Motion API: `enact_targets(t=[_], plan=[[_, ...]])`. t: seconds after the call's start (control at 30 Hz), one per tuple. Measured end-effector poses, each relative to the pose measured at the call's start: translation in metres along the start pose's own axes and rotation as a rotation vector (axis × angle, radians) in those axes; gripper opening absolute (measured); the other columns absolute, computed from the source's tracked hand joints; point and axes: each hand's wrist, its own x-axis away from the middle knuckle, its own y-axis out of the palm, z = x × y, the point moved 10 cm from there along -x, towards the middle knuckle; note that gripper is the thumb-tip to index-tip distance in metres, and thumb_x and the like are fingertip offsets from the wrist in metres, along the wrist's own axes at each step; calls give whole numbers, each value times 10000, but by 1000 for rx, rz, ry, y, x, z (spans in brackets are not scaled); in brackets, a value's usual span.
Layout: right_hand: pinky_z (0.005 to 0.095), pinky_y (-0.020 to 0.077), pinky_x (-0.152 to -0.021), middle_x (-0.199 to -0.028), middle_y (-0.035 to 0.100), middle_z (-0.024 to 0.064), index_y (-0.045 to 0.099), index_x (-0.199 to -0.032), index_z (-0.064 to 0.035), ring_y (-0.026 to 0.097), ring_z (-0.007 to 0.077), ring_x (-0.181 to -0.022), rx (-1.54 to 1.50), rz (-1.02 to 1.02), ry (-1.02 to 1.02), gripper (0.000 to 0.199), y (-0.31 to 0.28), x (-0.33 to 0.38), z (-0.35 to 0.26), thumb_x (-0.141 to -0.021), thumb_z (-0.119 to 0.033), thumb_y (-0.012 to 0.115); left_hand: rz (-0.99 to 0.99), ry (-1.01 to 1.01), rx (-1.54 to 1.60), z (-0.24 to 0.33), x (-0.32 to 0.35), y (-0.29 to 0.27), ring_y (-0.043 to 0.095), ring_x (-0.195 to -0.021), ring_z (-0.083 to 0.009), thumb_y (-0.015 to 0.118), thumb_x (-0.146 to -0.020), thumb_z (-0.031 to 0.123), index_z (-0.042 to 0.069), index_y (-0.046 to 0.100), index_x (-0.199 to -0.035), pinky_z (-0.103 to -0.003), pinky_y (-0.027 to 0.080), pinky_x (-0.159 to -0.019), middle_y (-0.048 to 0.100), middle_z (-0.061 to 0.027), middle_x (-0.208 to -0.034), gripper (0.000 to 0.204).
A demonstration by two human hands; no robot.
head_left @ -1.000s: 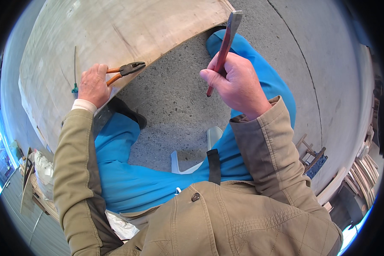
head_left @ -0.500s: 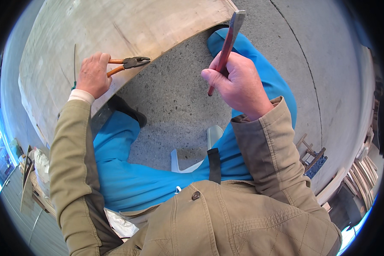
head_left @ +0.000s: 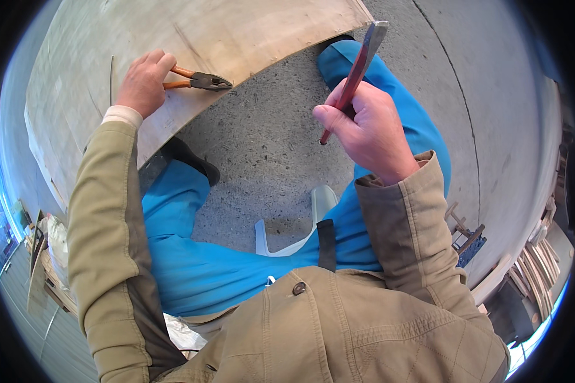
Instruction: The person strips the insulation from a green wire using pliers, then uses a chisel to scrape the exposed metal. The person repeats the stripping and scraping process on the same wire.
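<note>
My left hand (head_left: 145,85) is closed around the orange handles of a pair of combination pliers (head_left: 209,82). The dark jaws lie at the near edge of a large pale wooden board (head_left: 134,32); whether they grip anything there is too small to tell. Over the concrete floor, to the right of the board, my right hand (head_left: 370,127) is wrapped around the red shank of a chisel (head_left: 359,71). Its flat bare-metal end points up and away, and its lower end sticks out below my thumb. Beside my left hand a thin metal rod (head_left: 112,80) lies on the board.
My blue-trousered legs (head_left: 191,268) are spread below the board's edge, with a pale plastic seat edge (head_left: 281,250) between them. Grey concrete (head_left: 262,140) lies beneath. A small wooden frame (head_left: 464,233) and stacked wood strips (head_left: 535,271) stand at the right; boards and plastic (head_left: 48,255) at the left.
My left hand has shifted up a little and turned, so the pliers slant more downward toward the board's edge. The whole view has moved slightly; my right hand still holds the chisel.
</note>
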Motion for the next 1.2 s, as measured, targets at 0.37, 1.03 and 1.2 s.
enact_targets(t=[0.37,1.03,1.2], plan=[[252,498,-635,-804,655,17,674,-968,-10,598,87,-713,-168,-11,28,115,14,-5,7,-984,-95,749,168,21,-52,-1,3,-2,631,-1046,-292,701,-781,-40,133,609,-993,-420,501,-934,619,-44,-1000,289],[252,586,-745,-937,719,83,662,-1084,29,699,123,-816,-483,140,3,134,59,-38,-17,-1033,-91,692,92,-30,-50,-6,5,7,599,-1144,-270,595,-937,61,114,578,-1065,-416,460,-996,590,-66,-1073,140],[225,523,-684,-911,698,65,681,-1050,24,649,102,-764,-172,188,-250,171,62,-43,-59,-997,-118,759,89,-50,-40,-6,6,6,601,-1147,-275,594,-940,63,114,577,-1050,-414,465,-993,595,-70,-1072,123]])
